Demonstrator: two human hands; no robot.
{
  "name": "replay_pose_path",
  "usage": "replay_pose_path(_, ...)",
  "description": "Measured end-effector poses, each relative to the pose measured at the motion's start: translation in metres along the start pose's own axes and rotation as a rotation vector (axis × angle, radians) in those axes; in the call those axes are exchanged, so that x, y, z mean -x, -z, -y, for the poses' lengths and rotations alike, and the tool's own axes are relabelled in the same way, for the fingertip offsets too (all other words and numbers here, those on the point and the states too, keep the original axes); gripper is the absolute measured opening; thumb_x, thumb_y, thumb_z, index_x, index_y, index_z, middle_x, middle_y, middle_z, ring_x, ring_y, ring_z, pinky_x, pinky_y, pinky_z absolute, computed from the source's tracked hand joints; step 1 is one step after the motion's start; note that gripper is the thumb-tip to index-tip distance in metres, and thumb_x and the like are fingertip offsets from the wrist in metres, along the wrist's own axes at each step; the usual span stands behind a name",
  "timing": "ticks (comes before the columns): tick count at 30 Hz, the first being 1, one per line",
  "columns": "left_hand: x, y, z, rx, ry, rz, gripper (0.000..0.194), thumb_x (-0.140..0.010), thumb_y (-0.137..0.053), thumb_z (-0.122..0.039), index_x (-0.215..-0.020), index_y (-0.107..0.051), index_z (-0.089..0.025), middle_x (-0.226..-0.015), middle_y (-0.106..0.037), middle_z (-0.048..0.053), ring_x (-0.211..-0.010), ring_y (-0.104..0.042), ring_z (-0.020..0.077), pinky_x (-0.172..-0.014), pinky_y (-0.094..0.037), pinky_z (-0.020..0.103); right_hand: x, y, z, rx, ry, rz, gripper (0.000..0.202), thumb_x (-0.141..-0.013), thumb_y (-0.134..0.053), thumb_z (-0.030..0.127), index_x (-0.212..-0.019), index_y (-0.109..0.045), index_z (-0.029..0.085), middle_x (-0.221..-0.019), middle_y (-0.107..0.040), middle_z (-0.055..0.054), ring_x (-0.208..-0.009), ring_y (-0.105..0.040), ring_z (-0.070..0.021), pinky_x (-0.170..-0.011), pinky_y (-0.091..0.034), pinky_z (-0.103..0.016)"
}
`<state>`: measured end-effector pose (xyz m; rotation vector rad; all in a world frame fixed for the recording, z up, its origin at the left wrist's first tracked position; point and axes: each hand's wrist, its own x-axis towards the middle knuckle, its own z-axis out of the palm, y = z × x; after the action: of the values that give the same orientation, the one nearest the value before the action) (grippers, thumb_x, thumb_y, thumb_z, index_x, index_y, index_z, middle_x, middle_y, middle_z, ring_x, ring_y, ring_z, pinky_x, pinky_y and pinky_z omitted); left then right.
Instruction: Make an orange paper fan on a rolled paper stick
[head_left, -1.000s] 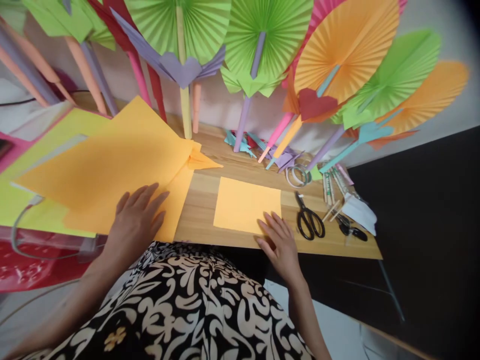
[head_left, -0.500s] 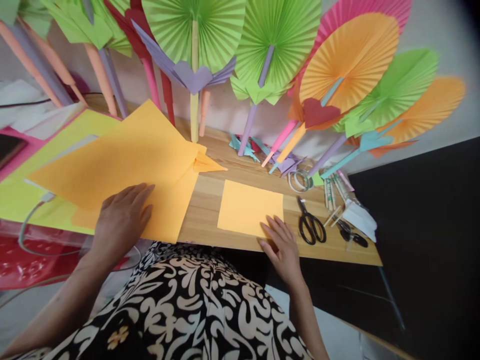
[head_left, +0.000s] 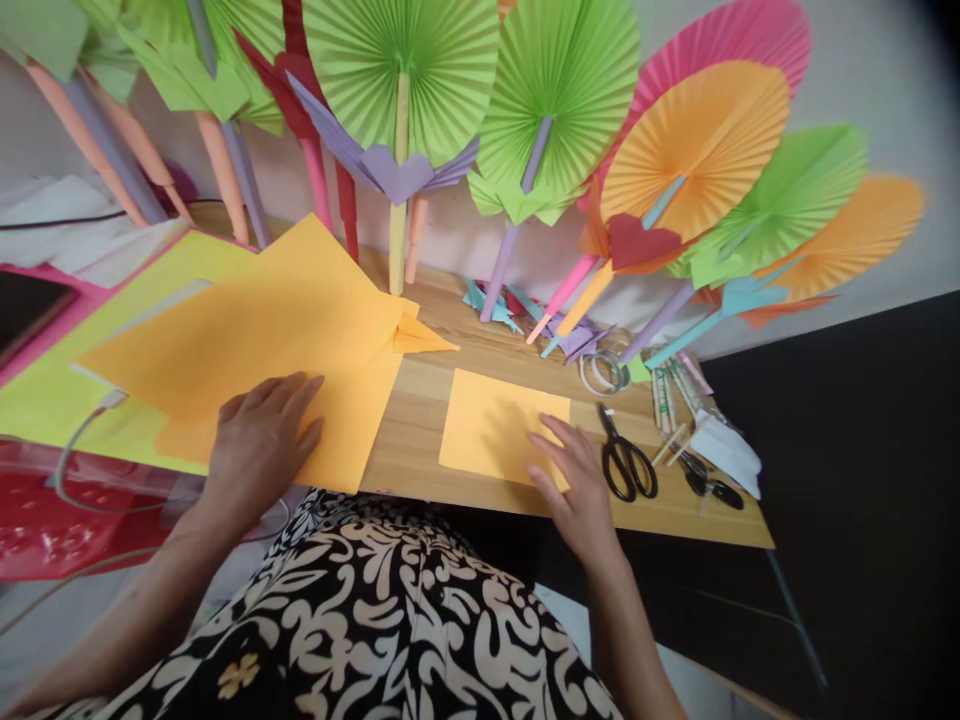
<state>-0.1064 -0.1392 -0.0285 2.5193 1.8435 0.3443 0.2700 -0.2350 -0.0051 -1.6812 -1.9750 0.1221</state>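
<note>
My left hand (head_left: 262,440) lies open, fingers stretched out, on large sheets of orange paper (head_left: 300,310). A small folded piece of orange paper (head_left: 424,337) sits at the right edge of these sheets. On the wooden table in front of me lies a smaller rectangular orange sheet (head_left: 487,420). Above its right end hovers my right hand (head_left: 574,475), open with fingers apart, its shadow falling on the paper. Black-handled scissors (head_left: 626,465) rest just to the right of that hand.
Pleated paper fans on sticks, such as a green one (head_left: 559,90) and an orange one (head_left: 701,140), lean along the wall. Tape rolls (head_left: 602,372), glue sticks (head_left: 664,398) and small scissors (head_left: 712,483) lie at right. A white cable (head_left: 71,440) runs at left.
My right hand has lifted off the small orange sheet, its fingers spreading. My left hand remains on the large paper. The whole view has shifted slightly.
</note>
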Motion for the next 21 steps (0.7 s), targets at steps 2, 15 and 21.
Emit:
replay_pose_path(2,0.001,-0.001,0.000,-0.012,0.001,-0.006,0.046,-0.101,-0.036,-0.033,-0.143,-0.048,-0.019,-0.139,-0.061,0.015,-0.129,-0.053,0.0332,-0.102,-0.041,0.050,-0.039,0.000,0.019,-0.035,0.092,0.040,0.033,-0.098,-0.054,0.033,-0.129,-0.063,0.034,-0.129,-0.069,-0.004,-0.120,-0.063,-0.0266,-0.111,-0.041,-0.051)
replay_pose_path(15,0.004,-0.008,0.001,0.042,-0.036,-0.097,0.038,-0.100,-0.042,-0.027,-0.135,-0.053,-0.018,-0.138,-0.062,0.017,-0.128,-0.056,0.0354,-0.100,-0.043,0.053,-0.264,-0.118,0.072,0.099,-0.049,0.342,0.030,-0.096,-0.055,0.038,-0.114,-0.071,0.020,-0.108,-0.076,-0.010,-0.100,-0.068,-0.0268,-0.083,-0.048,-0.036)
replay_pose_path(21,0.005,-0.005,0.004,0.091,-0.082,-0.118,0.039,-0.099,-0.049,-0.026,-0.137,-0.048,-0.019,-0.140,-0.059,0.018,-0.128,-0.055,0.0365,-0.099,-0.045,0.053,-0.268,-0.130,0.083,-0.185,-0.108,0.290,0.030,-0.084,-0.065,0.026,-0.112,-0.073,0.021,-0.089,-0.072,-0.001,-0.082,-0.065,-0.0182,-0.077,-0.048,-0.031)
